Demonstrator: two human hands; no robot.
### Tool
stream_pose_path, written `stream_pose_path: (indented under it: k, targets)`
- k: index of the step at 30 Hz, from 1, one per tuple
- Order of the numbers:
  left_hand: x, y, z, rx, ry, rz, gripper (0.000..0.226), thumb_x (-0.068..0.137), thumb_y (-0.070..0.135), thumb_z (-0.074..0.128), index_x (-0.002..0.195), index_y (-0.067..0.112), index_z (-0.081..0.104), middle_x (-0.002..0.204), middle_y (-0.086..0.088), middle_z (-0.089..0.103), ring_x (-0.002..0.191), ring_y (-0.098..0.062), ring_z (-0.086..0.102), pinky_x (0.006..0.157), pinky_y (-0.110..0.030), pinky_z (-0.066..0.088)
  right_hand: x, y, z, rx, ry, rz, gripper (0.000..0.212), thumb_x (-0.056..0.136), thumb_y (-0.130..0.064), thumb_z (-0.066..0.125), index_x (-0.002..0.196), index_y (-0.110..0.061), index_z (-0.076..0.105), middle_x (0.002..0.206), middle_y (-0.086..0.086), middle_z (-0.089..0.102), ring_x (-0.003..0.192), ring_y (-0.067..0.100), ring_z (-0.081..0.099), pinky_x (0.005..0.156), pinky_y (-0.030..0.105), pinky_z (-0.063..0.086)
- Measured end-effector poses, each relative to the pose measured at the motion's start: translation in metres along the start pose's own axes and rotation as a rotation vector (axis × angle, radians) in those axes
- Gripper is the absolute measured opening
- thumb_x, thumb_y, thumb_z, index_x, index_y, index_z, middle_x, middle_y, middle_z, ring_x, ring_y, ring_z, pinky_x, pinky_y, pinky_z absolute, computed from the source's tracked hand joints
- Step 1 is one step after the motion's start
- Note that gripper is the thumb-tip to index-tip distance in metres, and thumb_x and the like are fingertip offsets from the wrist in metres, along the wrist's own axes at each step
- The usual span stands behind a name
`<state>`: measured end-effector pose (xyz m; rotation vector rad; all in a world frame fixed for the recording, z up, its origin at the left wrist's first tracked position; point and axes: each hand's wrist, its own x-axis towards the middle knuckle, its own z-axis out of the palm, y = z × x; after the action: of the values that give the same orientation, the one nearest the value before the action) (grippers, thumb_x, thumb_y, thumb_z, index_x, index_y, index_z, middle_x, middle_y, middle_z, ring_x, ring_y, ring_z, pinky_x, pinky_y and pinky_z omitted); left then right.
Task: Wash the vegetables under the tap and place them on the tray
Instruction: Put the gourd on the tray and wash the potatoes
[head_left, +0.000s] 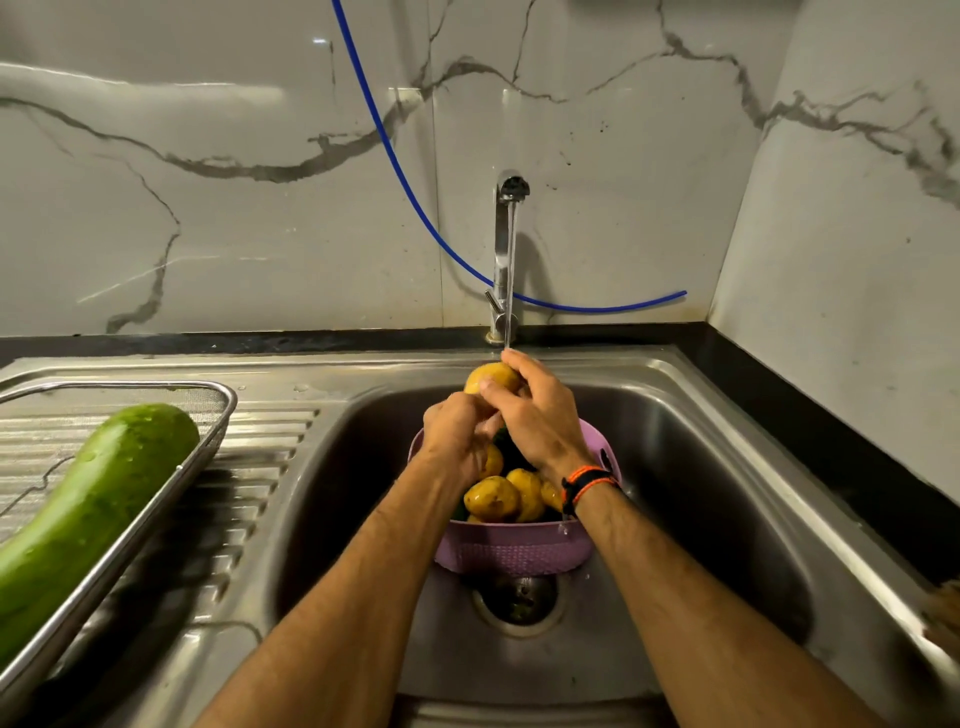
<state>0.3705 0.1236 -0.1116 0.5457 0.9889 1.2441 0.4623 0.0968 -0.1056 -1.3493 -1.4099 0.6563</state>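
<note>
Both hands, left (457, 431) and right (535, 410), grasp potato (491, 376) under tap (511, 189) at 12 o'clock | risk: wet skin slips, drops into colander (514, 551) | tray (218, 415) at 9 o'clock

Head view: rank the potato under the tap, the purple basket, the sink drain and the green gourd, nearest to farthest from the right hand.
1. Potato under the tap: gripped in the right hand's fingers, touching.
2. Purple basket: right beneath the hand, in the sink.
3. Sink drain: lower, past the basket's near wall.
4. Green gourd: far left, in the mesh tray on the drainboard.
</note>
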Motion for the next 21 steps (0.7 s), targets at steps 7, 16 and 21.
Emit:
stream_pose_path:
  k: [7,16,21]
  targets:
    - [-0.0024,0.0021,-0.0035,0.086,-0.145,-0.094,0.034,0.088,0.007,0.062,0.12,-0.003,0.063,0.094,-0.016,0.068,0.082,-0.023,0.069,0.067,-0.028,0.059,0.0012,-0.0012,-0.0073,0.163,-0.009,0.081,0.07,0.078,-0.028,0.061,0.146,-0.024,0.044,0.149,-0.003,0.044,0.136,0.016,0.039,0.112,0.036,0.034]
    - [-0.0009,0.0006,-0.0031,0.152,-0.13,0.005,0.034,0.096,0.023,0.059,0.124,0.006,0.064,0.097,-0.014,0.071,0.085,-0.023,0.069,0.067,-0.035,0.06,-0.0048,-0.0067,0.0013,0.012,-0.147,0.035,0.07,0.085,-0.024,0.054,0.151,-0.017,0.036,0.157,0.002,0.033,0.143,0.019,0.031,0.118,0.041,0.03]
    - [-0.0019,0.0003,-0.0016,0.137,-0.121,0.058,0.027,0.094,0.018,0.061,0.12,0.015,0.071,0.113,-0.016,0.072,0.107,-0.031,0.068,0.096,-0.048,0.055,-0.0064,-0.0093,-0.0012,-0.055,-0.159,0.019,0.078,0.078,-0.027,0.052,0.153,-0.016,0.031,0.159,0.002,0.03,0.145,0.018,0.028,0.118,0.035,0.026]
